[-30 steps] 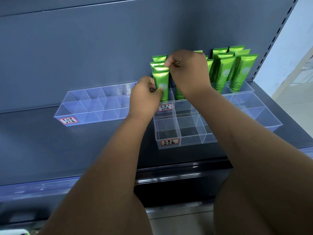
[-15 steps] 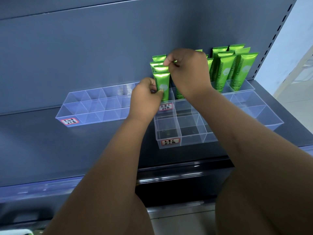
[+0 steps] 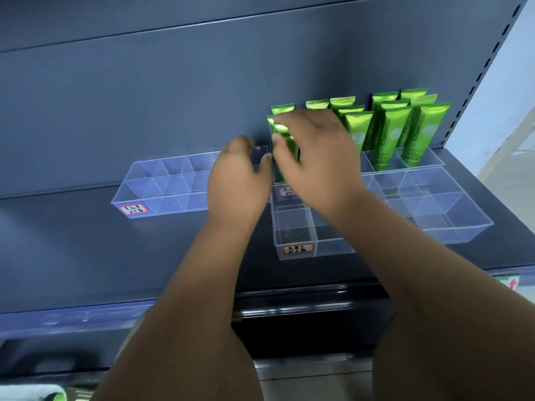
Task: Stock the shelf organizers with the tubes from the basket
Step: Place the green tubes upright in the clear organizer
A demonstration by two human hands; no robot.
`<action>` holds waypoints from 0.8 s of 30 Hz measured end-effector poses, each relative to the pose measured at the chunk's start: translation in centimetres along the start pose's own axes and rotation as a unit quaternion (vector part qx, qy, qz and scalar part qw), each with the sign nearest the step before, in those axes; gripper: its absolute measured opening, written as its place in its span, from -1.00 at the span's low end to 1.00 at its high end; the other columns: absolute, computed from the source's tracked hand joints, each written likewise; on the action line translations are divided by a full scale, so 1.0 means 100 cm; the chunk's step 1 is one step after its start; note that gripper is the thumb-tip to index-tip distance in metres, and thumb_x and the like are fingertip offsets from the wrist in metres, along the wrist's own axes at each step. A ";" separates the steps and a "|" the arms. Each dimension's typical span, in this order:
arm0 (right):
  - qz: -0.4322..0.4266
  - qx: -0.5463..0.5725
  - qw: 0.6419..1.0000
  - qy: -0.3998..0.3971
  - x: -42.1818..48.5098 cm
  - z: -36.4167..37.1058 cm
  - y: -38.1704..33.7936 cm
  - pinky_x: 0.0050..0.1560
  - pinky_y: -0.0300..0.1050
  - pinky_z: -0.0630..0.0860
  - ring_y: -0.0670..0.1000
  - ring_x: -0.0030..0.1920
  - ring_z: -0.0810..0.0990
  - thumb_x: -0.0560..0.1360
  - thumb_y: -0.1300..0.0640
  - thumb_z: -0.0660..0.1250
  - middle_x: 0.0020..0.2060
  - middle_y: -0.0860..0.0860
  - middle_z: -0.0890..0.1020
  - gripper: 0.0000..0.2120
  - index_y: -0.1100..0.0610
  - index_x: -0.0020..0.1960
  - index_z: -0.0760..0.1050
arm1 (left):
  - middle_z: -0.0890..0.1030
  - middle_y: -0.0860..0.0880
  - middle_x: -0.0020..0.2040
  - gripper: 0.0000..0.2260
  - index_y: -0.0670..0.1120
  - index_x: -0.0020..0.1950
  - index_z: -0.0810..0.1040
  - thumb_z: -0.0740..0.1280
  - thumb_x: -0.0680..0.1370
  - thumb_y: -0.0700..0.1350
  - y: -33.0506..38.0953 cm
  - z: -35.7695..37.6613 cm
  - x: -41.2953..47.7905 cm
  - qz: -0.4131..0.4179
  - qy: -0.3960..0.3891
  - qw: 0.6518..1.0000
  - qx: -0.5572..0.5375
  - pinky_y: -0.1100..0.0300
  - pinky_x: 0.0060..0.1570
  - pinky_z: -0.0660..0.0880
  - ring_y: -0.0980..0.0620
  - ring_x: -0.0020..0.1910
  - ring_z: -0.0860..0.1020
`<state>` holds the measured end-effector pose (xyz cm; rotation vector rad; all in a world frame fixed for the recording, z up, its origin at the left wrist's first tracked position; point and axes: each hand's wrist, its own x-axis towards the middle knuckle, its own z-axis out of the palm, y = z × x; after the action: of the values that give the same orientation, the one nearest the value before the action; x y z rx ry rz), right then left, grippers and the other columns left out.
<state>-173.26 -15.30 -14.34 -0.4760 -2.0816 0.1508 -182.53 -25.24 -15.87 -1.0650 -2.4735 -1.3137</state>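
At the organizer's (image 3: 425,164) left edge, right grip (image 3: 318,169) clamps a tube (image 3: 285,137) — left grip (image 3: 237,183) unclear.

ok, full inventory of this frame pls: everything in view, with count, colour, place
green tubes: at least twelve, some hidden behind the hand; metallic green; upright in the rear organizer
held tube: one; green; left end of the tube rows
clear organizers: four; transparent; one left, one rear with the tubes, two in front (middle, right)
labels: three; white, red border; on organizer fronts, one partly hidden
shelf: one; dark grey; under the organizers
green item: one; bottom-left corner, cut off, cannot identify
left hand: fingers curled at the left organizer's right end; what it holds is unclear
right hand: grips the held tube
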 end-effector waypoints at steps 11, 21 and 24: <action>-0.018 0.113 0.972 -0.206 -0.050 -0.015 -0.132 0.60 0.00 0.11 0.01 0.61 0.11 0.64 -0.23 -0.02 0.56 -0.01 0.32 -0.38 0.09 0.55 0.32 | 0.29 -0.08 0.60 -0.38 -0.13 0.60 0.27 0.02 0.66 0.23 -0.038 -0.132 -0.088 -0.046 0.109 0.981 0.154 -0.09 0.55 0.20 -0.06 0.62 0.16; -0.175 0.240 0.899 -0.321 -0.145 0.029 -0.364 0.47 0.18 0.30 0.18 0.53 0.30 0.61 -0.20 0.00 0.46 0.13 0.45 -0.39 0.15 0.49 0.38 | 0.28 -0.10 0.61 -0.37 -0.13 0.59 0.28 -0.04 0.65 0.23 -0.153 -0.292 -0.273 -0.266 0.182 0.868 0.377 -0.11 0.58 0.11 -0.12 0.62 0.15; -0.219 0.242 0.875 -0.357 -0.174 0.044 -0.406 0.36 0.14 0.41 0.19 0.40 0.44 0.63 -0.16 0.06 0.33 0.13 0.54 -0.48 0.15 0.39 0.44 | 0.31 -0.12 0.59 -0.38 -0.13 0.59 0.28 -0.02 0.67 0.24 -0.186 -0.312 -0.328 -0.334 0.178 0.839 0.392 -0.09 0.59 0.09 -0.12 0.62 0.15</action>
<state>-180.06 -58.92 -18.63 0.4359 -2.6776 0.6385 -176.26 -73.23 -23.42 0.2331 -2.7034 -0.3679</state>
